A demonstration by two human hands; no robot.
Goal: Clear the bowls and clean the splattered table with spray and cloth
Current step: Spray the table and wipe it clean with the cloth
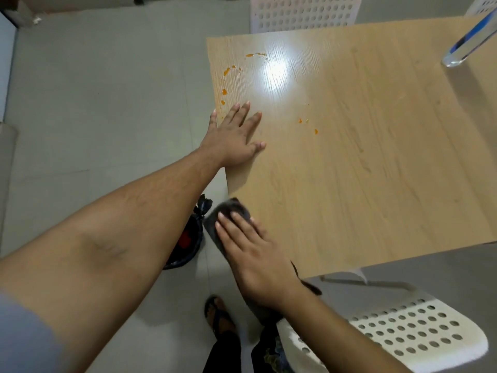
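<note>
Grey floor tiles [94, 103] surround a light wood-grain table [363, 170] seen from above, with a bright glare patch near its far left corner. Orange sauce splatters [225, 72] dot the tabletop along the left edge, and a few smaller drops [316, 131] lie nearer the middle. Left hand [234, 135] rests flat on the table near the left edge, fingers straight and spread, holding nothing, just short of the splatters. Right hand [252, 251] presses with straight fingers on a dark grey cloth [215, 224] at the near left corner of the table; the cloth hangs partly over the edge. Clear spray bottle [468, 41] with blue detail stands at the far right of the table, well apart from both hands. White perforated chairs stand at the far side [304, 12] and near right [419, 332]. Black-lined bin [188, 238] sits on the floor beside the table.
</note>
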